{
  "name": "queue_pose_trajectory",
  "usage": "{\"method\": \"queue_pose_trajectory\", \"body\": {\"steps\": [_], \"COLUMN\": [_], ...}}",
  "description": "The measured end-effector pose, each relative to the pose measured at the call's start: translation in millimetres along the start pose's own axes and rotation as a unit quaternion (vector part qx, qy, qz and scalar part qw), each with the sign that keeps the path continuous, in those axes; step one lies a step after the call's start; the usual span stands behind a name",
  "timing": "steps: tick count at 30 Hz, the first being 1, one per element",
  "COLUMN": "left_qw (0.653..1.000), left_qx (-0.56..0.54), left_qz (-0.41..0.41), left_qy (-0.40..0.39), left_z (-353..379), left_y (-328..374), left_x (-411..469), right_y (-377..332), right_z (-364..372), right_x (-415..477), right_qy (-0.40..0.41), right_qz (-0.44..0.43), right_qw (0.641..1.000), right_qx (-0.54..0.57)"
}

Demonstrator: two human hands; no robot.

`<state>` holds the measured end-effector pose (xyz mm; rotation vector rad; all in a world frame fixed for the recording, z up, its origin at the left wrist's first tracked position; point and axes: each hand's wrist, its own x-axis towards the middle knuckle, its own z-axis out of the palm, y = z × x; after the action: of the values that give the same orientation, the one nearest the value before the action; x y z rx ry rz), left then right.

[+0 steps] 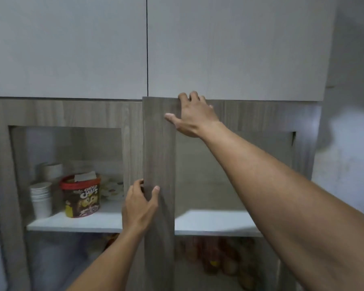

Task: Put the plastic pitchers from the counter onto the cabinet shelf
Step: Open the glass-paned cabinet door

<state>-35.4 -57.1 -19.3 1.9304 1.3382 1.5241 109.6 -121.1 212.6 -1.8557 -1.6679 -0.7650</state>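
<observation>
A wood-grain cabinet door frame runs upright down the middle of the view. My left hand grips its left edge at shelf height, thumb on the front face. My right hand holds the door's top edge, fingers hooked over it. The white cabinet shelf shows behind the glass pane on the right, bare where visible. No plastic pitcher and no counter are in view.
On the shelf's left part stand a red-lidded Choco Chips tub, stacked white cups and more cups behind. Blurred jars sit on the lower shelf. Flat grey upper cabinet doors hang above. A wall rises at right.
</observation>
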Motion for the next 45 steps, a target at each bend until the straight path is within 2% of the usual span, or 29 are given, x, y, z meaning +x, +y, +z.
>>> {"method": "queue_pose_trajectory", "body": {"steps": [7,10,13,19,23,26,30,36,45], "left_qw": [0.993,0.982,0.964,0.924,0.881,0.861,0.862,0.850,0.860], "left_qx": [-0.010,-0.008,-0.020,-0.069,-0.117,-0.131,-0.137,-0.166,-0.170], "left_qz": [0.121,0.181,0.240,0.322,0.377,0.391,0.386,0.397,0.348], "left_qy": [-0.011,-0.047,-0.116,-0.196,-0.262,-0.298,-0.298,-0.304,-0.332], "left_z": [-59.9,-81.9,-92.6,-99.8,-91.4,-77.9,-54.0,-3.3,51.4], "left_y": [24.4,39.4,56.1,102.0,139.1,169.6,206.8,261.9,342.7], "left_x": [-87.9,-123.6,-157.3,-218.2,-253.7,-278.5,-315.6,-365.8,-429.2], "right_y": [-27.6,-42.0,-51.0,-57.1,-45.3,-24.3,3.6,59.9,135.6], "right_z": [-71.6,-109.5,-150.0,-231.5,-276.4,-303.9,-329.4,-365.0,-402.7], "right_x": [-82.2,-122.9,-159.5,-222.7,-256.9,-283.9,-320.3,-362.2,-404.5], "right_qy": [-0.014,-0.012,-0.004,-0.020,-0.014,-0.004,-0.003,-0.020,-0.057], "right_qz": [0.062,0.078,0.086,0.092,0.081,0.091,0.104,0.118,0.182], "right_qw": [0.997,0.996,0.996,0.993,0.982,0.970,0.957,0.917,0.888], "right_qx": [0.044,0.032,0.004,-0.072,-0.171,-0.227,-0.272,-0.381,-0.418]}}
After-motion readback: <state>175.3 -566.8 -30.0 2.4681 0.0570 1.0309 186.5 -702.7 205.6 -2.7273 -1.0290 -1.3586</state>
